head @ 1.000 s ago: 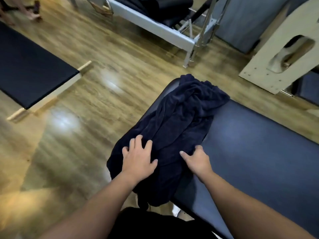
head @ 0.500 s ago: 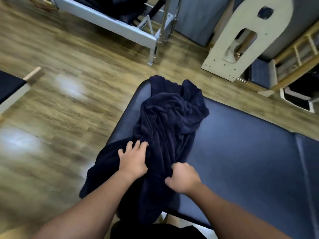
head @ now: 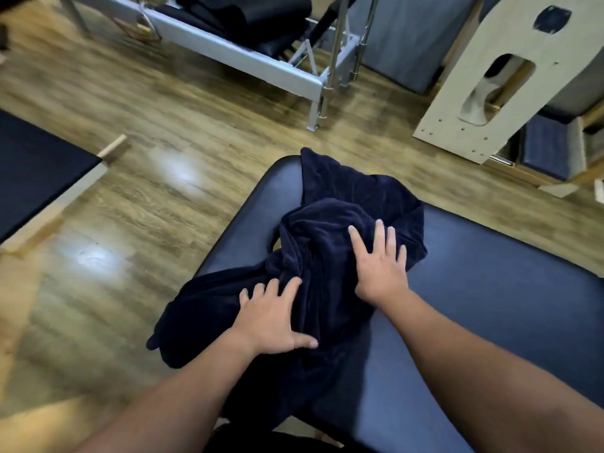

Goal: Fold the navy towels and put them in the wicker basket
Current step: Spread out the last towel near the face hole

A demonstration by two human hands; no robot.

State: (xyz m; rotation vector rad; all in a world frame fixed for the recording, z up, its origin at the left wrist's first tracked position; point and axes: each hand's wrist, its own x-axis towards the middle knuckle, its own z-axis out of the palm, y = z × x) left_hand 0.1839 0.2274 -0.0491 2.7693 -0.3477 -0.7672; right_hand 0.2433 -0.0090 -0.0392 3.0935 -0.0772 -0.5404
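Both hands flat on crumpled navy towel (head: 327,256) — left hand (head: 271,322) open, right hand (head: 379,266) unclenched, moved farther up

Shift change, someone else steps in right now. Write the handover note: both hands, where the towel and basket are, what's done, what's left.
Left hand: open, fingers spread, pressing flat on the near part of the navy towel.
Right hand: open, flat on the bunched middle of the towel.
Towel: crumpled in a heap at the corner of the padded table, near-left edge hanging over the side.
Wicker basket: not in view.
Done: nothing folded yet.
Left: spread the towel flat, fold it, find the basket and put it in.
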